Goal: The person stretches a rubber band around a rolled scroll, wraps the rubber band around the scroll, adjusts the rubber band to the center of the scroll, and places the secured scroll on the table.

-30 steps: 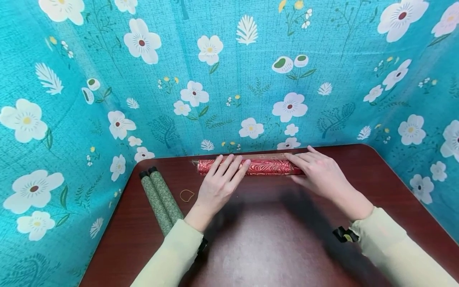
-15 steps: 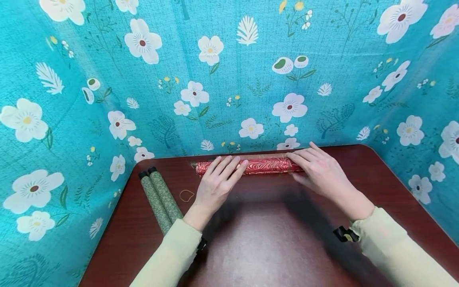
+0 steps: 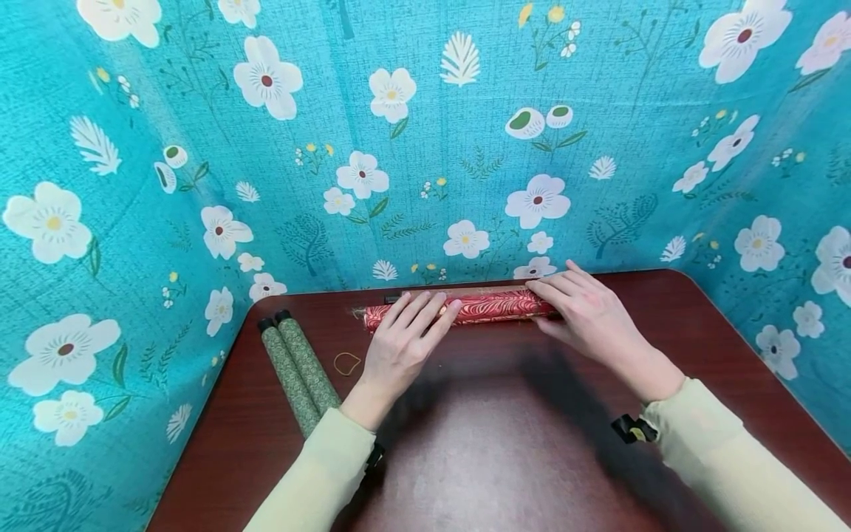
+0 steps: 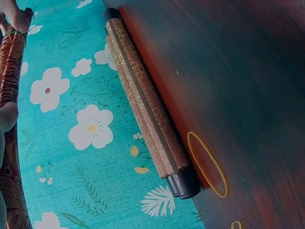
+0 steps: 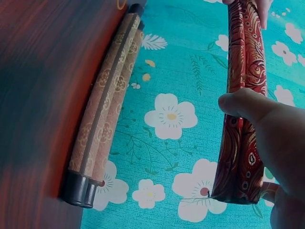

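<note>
A long red patterned cloth roll [image 3: 495, 307], frayed at its left end, is held level near the table's back edge. My left hand [image 3: 402, 340] grips its left part, with the fingers laid over the top and the thumb [image 4: 8, 117] on the near side. At the other end, my right hand [image 3: 595, 314] grips it; the right wrist view shows that thumb [image 5: 240, 102] across the roll [image 5: 243, 57]. Both palms are hidden. Just behind lie paired tan patterned scrolls [image 4: 145, 102] with black knobs, mostly covered by the roll in the head view.
Two green scrolls [image 3: 299, 369] with black ends lie side by side on the left of the dark red table [image 3: 492, 458]. Beside them is a thin yellow rubber band [image 3: 346, 363]. A turquoise flowered cloth [image 3: 425, 148] hangs along the back and sides.
The roll's left end has dipped slightly toward me, so a black scroll knob shows behind it. My right hand has shifted a little left. Both hands keep their hold.
</note>
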Available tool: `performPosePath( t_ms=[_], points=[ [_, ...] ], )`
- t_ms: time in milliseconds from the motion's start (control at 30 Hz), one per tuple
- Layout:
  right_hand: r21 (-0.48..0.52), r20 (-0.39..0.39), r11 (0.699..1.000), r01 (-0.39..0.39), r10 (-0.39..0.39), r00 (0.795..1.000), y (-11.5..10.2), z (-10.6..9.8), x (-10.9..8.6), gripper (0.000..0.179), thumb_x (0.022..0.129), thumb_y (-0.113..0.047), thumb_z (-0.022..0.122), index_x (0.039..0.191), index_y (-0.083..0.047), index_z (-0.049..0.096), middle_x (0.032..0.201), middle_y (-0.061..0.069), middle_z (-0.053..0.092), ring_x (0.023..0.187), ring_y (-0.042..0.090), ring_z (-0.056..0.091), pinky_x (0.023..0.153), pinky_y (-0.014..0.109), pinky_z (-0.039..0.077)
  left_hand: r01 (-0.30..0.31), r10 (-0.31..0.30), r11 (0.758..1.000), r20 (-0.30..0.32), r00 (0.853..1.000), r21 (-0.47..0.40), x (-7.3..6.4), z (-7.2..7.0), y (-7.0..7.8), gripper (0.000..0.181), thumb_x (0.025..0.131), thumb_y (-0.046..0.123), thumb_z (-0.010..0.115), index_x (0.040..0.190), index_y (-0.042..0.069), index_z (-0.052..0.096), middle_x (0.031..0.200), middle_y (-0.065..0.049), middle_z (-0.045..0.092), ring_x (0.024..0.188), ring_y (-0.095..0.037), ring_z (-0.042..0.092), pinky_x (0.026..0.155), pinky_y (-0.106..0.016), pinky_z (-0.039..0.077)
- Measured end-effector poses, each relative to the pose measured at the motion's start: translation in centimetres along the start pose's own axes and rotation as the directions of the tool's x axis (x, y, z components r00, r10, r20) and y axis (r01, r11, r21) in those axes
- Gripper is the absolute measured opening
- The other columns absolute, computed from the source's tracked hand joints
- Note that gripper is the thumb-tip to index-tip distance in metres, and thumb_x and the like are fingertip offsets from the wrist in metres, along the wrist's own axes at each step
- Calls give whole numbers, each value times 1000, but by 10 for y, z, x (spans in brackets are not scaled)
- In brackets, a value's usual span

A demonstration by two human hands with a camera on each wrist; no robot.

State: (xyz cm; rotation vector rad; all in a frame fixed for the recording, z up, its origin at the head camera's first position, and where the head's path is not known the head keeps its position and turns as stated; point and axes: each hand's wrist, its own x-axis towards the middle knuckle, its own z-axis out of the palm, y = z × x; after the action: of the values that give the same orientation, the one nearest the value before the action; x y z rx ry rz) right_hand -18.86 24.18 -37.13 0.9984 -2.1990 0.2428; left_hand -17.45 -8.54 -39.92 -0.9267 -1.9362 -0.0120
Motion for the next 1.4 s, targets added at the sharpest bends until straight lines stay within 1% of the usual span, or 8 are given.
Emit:
performPosePath(
  t_ms=[233,367,467,633,867,967,1200,1400],
  points=[
    [23,-12,998,59,-59,998,-6,7,5,74,65,-11,103,131,3,73,118,22,76,110,40,72,112,64,46,-8,9,1000,-14,1000,19,1,1,4,38,111,8,53,145,16,68,135,-8,73,123,-27,70,116,-45,48],
    [0,10,1000,22,-22,1000,-4,1,0,86,67,-17,102,143,-1,66,125,22,75,115,40,70,120,60,39,-9,9,1000,-6,1000,15,1,0,2,39,110,9,56,147,16,66,137,-8,73,124,-26,70,118,-45,46],
    [-37,9,999,-22,23,1000,0,-4,-7,84,68,-16,101,143,-1,65,124,22,75,114,42,69,123,59,35,-15,15,1000,-4,1000,12,3,1,1,39,110,9,56,147,16,66,137,-8,72,125,-26,69,118,-45,45],
    [-42,0,999,-24,24,1000,2,-4,-9,71,69,-10,99,132,3,71,118,22,76,110,43,70,120,63,38,-15,15,1000,-2,1000,1,4,1,0,40,108,7,61,145,16,68,136,-8,73,124,-27,70,118,-45,46],
    [-24,-11,1000,1,-1,1000,0,-1,-6,70,65,-9,101,127,4,73,112,23,77,105,42,71,111,68,45,-15,15,1000,-3,1000,2,5,4,1,49,98,7,76,145,18,68,137,-7,73,125,-26,69,117,-45,47],
    [-25,-12,1000,6,-6,1000,-2,-1,-7,70,64,-9,101,127,4,73,110,23,77,104,43,71,110,68,46,-16,16,1000,-6,1000,-8,4,6,2,47,99,7,75,144,18,69,136,-7,73,125,-26,69,117,-45,47],
    [-15,-1,1000,16,-16,1000,-4,0,-11,74,63,-8,102,129,6,72,108,24,77,102,43,71,108,67,47,-29,29,1000,-12,1000,-10,3,9,5,38,109,6,58,144,17,69,133,-6,74,123,-26,70,118,-46,46],
    [5,5,1000,30,-30,1000,-6,5,-9,74,63,-11,102,129,6,73,112,24,77,105,42,72,109,65,47,-47,47,999,-14,999,5,6,13,9,40,104,8,67,143,17,69,133,-7,74,122,-27,71,116,-45,48]
  ],
)
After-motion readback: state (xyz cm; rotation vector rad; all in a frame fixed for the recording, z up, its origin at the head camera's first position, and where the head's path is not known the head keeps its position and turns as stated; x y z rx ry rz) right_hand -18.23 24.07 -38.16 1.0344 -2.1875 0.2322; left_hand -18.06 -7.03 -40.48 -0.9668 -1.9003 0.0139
